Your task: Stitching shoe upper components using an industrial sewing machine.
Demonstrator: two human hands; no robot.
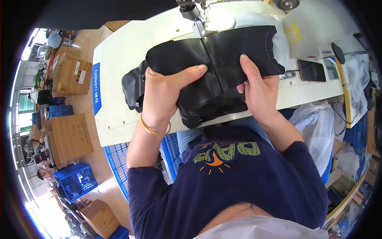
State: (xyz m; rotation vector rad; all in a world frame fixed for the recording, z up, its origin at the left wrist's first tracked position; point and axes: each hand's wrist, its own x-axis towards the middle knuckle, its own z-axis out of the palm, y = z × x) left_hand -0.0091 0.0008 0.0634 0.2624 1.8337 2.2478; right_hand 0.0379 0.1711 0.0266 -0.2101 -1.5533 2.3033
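Both hands hold a black leather-like piece [238, 46] in front of a sewing machine [199, 20]. A straight seam runs down the middle of the piece, and pale marks line its right edge. My left hand [169, 87] grips the left part, thumb lying on top near the seam and fingers hidden underneath. My right hand [260, 87] pinches the right part, with its thumb on the surface and its fingers mostly behind. The seam's far end reaches close to the machine's presser foot. More folded black material bunches below and to the left of my left wrist.
The white sewing table [115, 115] carries a phone [311, 71] and small metal snips [288, 75] at the right. Clear plastic bags [314, 123] hang at the right edge. Blue crates [75, 182] and cardboard boxes [69, 139] stand on the floor at the left.
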